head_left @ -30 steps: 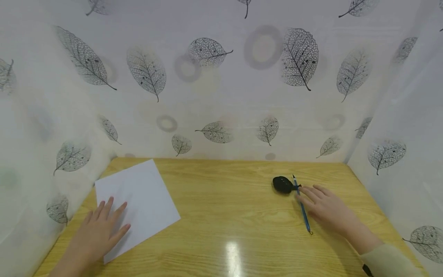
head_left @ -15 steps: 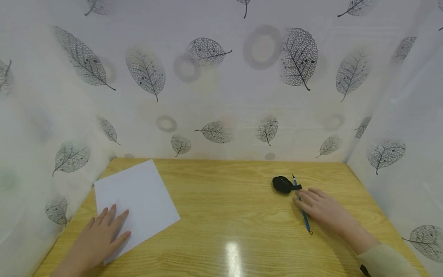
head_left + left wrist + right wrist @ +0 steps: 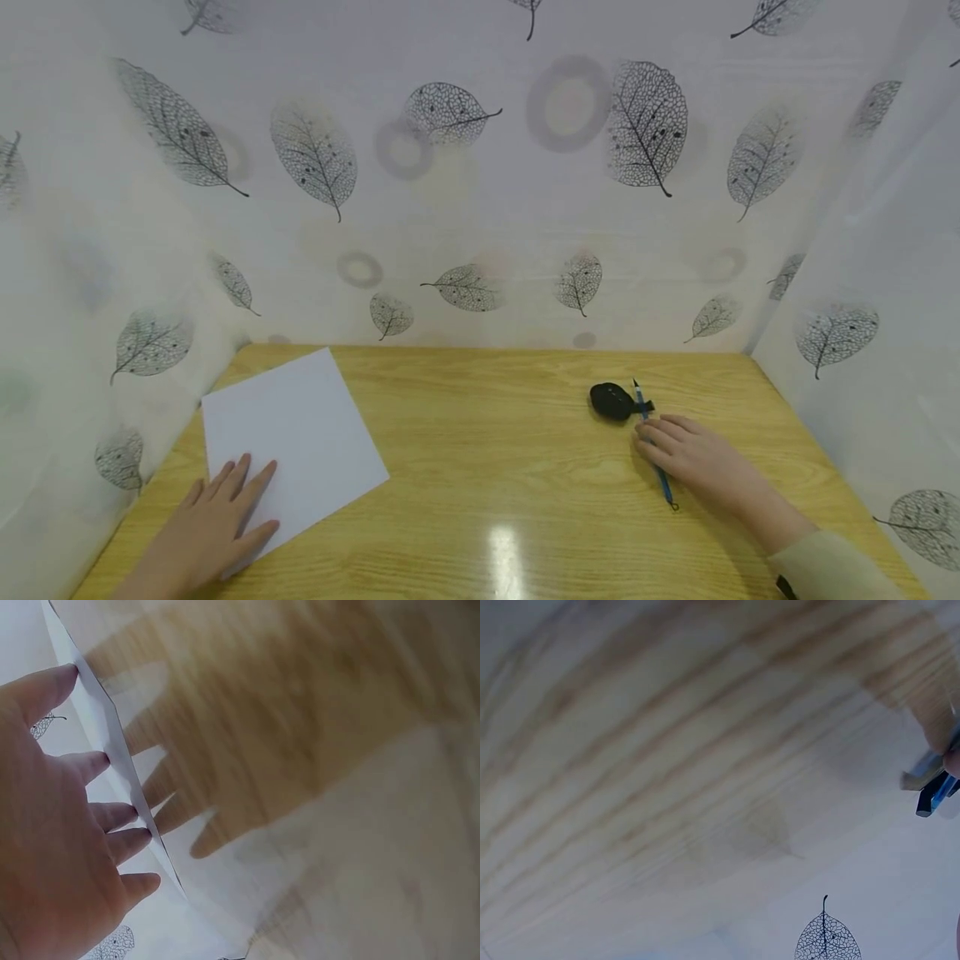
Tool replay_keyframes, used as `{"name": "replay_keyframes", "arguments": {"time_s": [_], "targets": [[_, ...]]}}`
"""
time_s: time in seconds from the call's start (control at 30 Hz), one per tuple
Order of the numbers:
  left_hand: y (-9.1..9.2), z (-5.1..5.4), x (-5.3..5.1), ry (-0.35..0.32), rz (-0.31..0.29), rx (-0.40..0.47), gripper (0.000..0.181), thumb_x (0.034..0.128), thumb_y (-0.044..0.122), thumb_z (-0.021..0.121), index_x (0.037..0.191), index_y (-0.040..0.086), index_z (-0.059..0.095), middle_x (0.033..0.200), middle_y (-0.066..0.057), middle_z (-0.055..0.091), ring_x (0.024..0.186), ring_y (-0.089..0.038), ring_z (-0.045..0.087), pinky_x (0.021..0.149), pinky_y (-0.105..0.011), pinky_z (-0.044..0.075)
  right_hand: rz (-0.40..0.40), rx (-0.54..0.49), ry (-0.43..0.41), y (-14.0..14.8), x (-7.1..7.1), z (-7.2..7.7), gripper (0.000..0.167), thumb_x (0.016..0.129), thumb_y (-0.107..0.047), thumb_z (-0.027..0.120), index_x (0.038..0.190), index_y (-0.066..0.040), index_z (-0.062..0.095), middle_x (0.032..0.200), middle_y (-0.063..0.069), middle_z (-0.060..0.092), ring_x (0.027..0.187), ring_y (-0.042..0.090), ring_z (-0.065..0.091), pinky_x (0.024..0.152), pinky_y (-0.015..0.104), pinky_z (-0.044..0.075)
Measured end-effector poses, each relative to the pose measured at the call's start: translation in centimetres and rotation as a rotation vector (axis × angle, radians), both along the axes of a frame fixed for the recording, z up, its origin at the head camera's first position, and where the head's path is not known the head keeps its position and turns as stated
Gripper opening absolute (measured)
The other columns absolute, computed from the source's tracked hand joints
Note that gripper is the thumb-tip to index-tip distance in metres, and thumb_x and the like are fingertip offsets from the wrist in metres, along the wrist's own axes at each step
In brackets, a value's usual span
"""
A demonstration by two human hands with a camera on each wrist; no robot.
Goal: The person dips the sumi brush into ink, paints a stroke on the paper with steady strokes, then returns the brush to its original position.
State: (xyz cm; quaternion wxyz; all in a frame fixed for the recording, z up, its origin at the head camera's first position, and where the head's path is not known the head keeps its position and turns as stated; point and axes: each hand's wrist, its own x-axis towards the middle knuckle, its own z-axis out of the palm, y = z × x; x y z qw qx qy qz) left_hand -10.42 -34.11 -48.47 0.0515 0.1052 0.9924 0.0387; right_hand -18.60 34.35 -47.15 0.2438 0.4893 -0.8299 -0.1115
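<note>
A white sheet of paper point(image 3: 315, 425) lies at the left of the table. My left hand point(image 3: 206, 521) is spread over the near left part of the sheet, fingers apart. In the left wrist view, its fingertips point(image 3: 96, 757) meet the sheet point(image 3: 112, 742), seen nearly edge-on. My right hand point(image 3: 697, 458) is over a blue brush point(image 3: 662, 482) with a dark tip and an end loop, its fingers across the shaft. The thumb's hold is hidden. Beside the brush sits a black oval object point(image 3: 611, 402); its tab point(image 3: 647, 407) meets the shaft.
The wood-grain table point(image 3: 480, 433) carries a bright reflection near its front. A pale curtain with leaf prints point(image 3: 465, 208) closes off the back and both sides. The table surface is blurred in the right wrist view.
My left hand has slid a little towards me on the paper. The right hand has drawn back slightly from the tab, its fingers now over the shaft. The brush and black object stay put.
</note>
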Motion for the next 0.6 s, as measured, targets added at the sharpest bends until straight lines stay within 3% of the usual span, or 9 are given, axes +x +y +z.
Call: {"name": "replay_keyframes", "arguments": {"time_s": [0.07, 0.23, 0.3, 0.37, 0.47, 0.6], "targets": [[-0.04, 0.02, 0.05, 0.003, -0.006, 0.002, 0.082, 0.0981, 0.060, 0.066, 0.155, 0.002, 0.051, 0.155, -0.041, 0.046, 0.139, -0.064, 0.047, 0.109, -0.082, 0.036, 0.001, 0.012, 0.020, -0.05, -0.06, -0.03, 0.078, 0.114, -0.010, -0.005, 0.123, -0.006, 0.072, 0.127, 0.012, 0.074, 0.113, 0.028, 0.072, 0.097, 0.046, 0.057], [-0.05, 0.10, 0.13, -0.011, -0.007, 0.018, 0.083, 0.0981, 0.058, 0.067, 0.156, 0.001, 0.050, 0.156, -0.041, 0.044, 0.140, -0.064, 0.046, 0.109, -0.082, 0.036, -0.004, 0.038, 0.037, -0.13, -0.17, -0.15, 0.047, 0.108, -0.003, 0.028, 0.122, -0.005, 0.073, 0.125, 0.012, 0.075, 0.112, 0.028, 0.072, 0.096, 0.045, 0.058], [-0.09, 0.05, 0.12, -0.020, -0.007, 0.025, 0.083, 0.0984, 0.058, 0.066, 0.156, 0.000, 0.050, 0.157, -0.042, 0.042, 0.140, -0.065, 0.044, 0.110, -0.083, 0.035, -0.003, 0.045, 0.046, -0.17, -0.25, -0.21, 0.047, 0.107, -0.003, 0.028, 0.120, -0.005, 0.074, 0.124, 0.011, 0.075, 0.111, 0.028, 0.073, 0.096, 0.045, 0.059], [-0.15, -0.04, 0.10, -0.028, -0.008, 0.031, 0.084, 0.0986, 0.058, 0.066, 0.156, 0.000, 0.049, 0.158, -0.042, 0.041, 0.141, -0.065, 0.044, 0.110, -0.083, 0.034, -0.001, 0.051, 0.059, -0.19, -0.34, -0.26, 0.059, 0.113, -0.004, 0.016, 0.118, -0.006, 0.075, 0.121, 0.010, 0.076, 0.110, 0.028, 0.073, 0.094, 0.044, 0.060], [-0.23, -0.23, 0.05, -0.042, -0.007, 0.046, 0.084, 0.0989, 0.058, 0.065, 0.157, 0.000, 0.048, 0.159, -0.042, 0.039, 0.142, -0.066, 0.042, 0.111, -0.083, 0.033, 0.008, 0.056, 0.080, -0.23, -0.47, -0.23, 0.078, 0.113, -0.006, -0.002, 0.116, -0.006, 0.076, 0.119, 0.010, 0.076, 0.107, 0.026, 0.073, 0.092, 0.042, 0.061], [-0.18, -0.52, -0.02, -0.052, -0.004, 0.081, 0.085, 0.0984, 0.059, 0.065, 0.157, 0.001, 0.048, 0.161, -0.041, 0.037, 0.144, -0.066, 0.038, 0.113, -0.084, 0.029, 0.026, 0.068, 0.102, -0.14, -0.62, -0.16, 0.080, 0.113, -0.004, -0.004, 0.113, -0.008, 0.076, 0.116, 0.009, 0.076, 0.104, 0.024, 0.073, 0.090, 0.040, 0.061]]}}
